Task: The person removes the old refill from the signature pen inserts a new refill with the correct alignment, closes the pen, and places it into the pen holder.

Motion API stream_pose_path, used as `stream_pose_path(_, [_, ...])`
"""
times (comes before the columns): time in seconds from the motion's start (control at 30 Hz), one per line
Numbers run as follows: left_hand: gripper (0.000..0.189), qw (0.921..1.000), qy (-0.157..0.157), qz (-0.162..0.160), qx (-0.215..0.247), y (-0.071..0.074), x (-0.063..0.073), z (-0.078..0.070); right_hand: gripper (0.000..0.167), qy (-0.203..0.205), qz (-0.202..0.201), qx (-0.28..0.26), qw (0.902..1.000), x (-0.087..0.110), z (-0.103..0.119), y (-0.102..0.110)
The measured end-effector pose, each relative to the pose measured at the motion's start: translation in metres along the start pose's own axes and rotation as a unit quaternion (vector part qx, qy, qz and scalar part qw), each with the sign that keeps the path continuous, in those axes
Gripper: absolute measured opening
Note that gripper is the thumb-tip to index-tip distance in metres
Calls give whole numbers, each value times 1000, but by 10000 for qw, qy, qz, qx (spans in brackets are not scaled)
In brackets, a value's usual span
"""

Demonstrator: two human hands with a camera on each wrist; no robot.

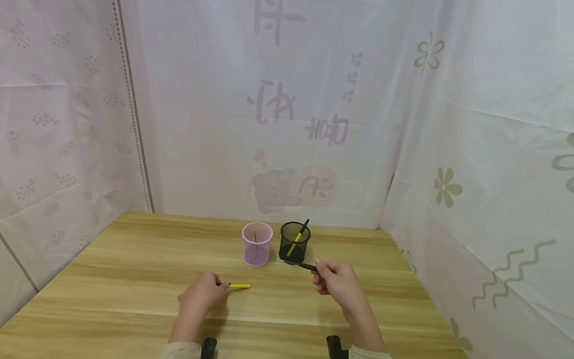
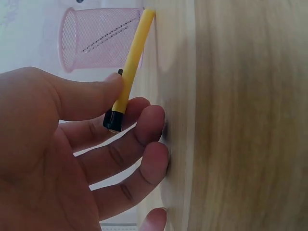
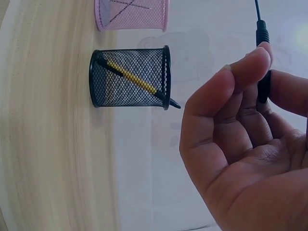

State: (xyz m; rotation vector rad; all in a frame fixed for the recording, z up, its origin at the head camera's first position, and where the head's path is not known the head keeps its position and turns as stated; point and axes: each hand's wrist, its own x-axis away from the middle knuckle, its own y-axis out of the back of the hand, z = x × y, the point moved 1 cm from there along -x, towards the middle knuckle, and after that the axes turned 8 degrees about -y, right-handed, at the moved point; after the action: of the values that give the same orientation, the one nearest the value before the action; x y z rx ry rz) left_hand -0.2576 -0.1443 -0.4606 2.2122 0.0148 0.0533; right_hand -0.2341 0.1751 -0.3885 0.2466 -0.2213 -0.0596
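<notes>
Low over the table, my left hand [image 1: 203, 291] pinches a yellow pen [image 1: 240, 286] between thumb and index finger. Its black clip end shows below the thumb in the left wrist view, and the other fingers are loosely bent. My right hand [image 1: 344, 284] grips a slim tool by its ridged black handle [image 3: 262, 32]; a thin dark shaft points left, overlapping the base of the black mesh cup [image 1: 282, 244] in the head view. A yellow and black pen [image 1: 298, 238] leans inside that cup. To its left stands a pink mesh cup [image 1: 244, 249] with thin dark rods in it.
Both cups stand upright toward the back of the wood-grain table [image 1: 134, 259]. Pale printed curtains [image 1: 202, 124] hang behind the table and along both sides.
</notes>
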Motion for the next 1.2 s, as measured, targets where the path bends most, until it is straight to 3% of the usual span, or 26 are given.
stream_pose_path(0.2, [19,9998,-52,-23,-206,1,2,-4,34,11,8,-12,10000,0,0,1])
stream_pose_path(0.6, [14,9975,-457,-92,-531,1,6,-5,34,-93,41,3,9999,2,-4,1])
stream_pose_path(1.2, [13,9929,-992,-323,-564,-2,6,2,34,-73,46,-47,10000,-1,-6,-8])
